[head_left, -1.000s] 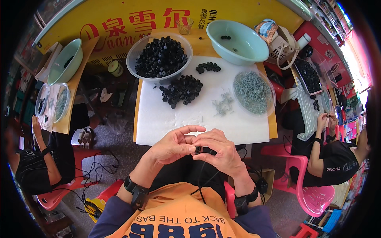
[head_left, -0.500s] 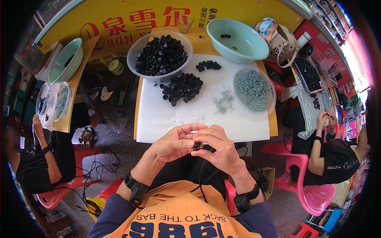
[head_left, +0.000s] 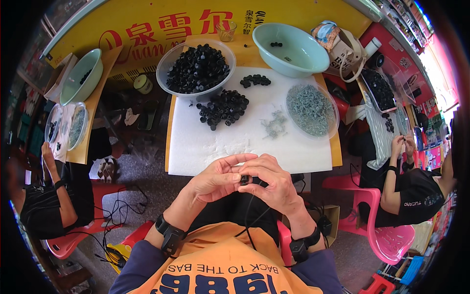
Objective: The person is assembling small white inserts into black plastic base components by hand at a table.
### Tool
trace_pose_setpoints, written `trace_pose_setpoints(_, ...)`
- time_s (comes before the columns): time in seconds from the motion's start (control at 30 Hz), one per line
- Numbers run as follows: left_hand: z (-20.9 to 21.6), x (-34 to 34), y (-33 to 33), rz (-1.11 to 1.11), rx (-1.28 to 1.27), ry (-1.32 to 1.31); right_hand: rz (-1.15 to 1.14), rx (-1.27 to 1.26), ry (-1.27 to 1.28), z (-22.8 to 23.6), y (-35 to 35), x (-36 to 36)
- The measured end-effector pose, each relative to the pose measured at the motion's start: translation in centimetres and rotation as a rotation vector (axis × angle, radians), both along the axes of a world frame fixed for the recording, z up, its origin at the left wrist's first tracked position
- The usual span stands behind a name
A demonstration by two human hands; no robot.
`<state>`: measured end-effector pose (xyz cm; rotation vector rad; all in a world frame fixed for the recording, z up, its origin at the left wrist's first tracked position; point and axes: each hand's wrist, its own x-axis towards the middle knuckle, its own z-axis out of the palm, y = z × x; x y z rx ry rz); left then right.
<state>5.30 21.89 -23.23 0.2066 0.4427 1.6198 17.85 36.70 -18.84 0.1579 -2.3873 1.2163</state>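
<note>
White foam sheet (head_left: 289, 154) on a yellowish table (head_left: 336, 152), just beyond left hand (head_left: 220, 177) and right hand (head_left: 271, 182). Pinched between the two, at narrowly closed fingers and thumbs: one small black part (head_left: 244, 180), just short of the sheet's near edge. Cannot tell how firmly held, nor whether joined to anything hidden from view. Could twist free if squeezed off-centre and, being so small, drop past the sheet rather than onto it. Ahead and left of the hands, could scatter the loose black pile (head_left: 223, 109) with a careless reach. Ahead and right, could sweep thin silvery pieces (head_left: 275, 126) astray the same way.
</note>
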Motion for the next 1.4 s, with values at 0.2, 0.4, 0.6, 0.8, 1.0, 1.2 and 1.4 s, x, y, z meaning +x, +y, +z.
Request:
trace_pose_setpoints(0.2, 1.7, 0.5, 0.4, 0.043, -0.050, 0.051, -0.033, 0.070, 0.080, 0.5, -0.2, -0.1)
trace_pose_setpoints(0.4, 2.3, 0.1, 0.5, 0.008, -0.033, 0.125, -0.050, 0.154, 0.144, 0.8, -0.1, 0.0)
trace_pose_setpoints(0.6, 2.2, 0.0, 0.9, -0.032, -0.029, 0.188, -0.093, 0.204, 0.205, 0.0, -0.2, 0.0)
trace_pose_setpoints(0.8, 2.4, 0.6, 1.6, 0.027, -0.056, 0.132, -0.135, -0.005, 0.089, -0.5, 0.3, 0.5)
trace_pose_setpoints(1.0, 0.9, -0.7, 1.3, 0.119, -0.136, 0.230, -0.109, -0.436, -0.039, -0.5, 1.4, 0.9)
trace_pose_setpoints(1.2, -2.5, -4.1, -0.1, 0.382, -0.270, 0.184, -0.173, -0.629, 0.063, -1.6, 2.6, 1.1)
trace_pose_setpoints(1.4, -5.2, -6.7, -0.9, 0.718, -0.369, 0.228, -0.282, -0.818, 0.145, -0.9, 3.9, -0.1)
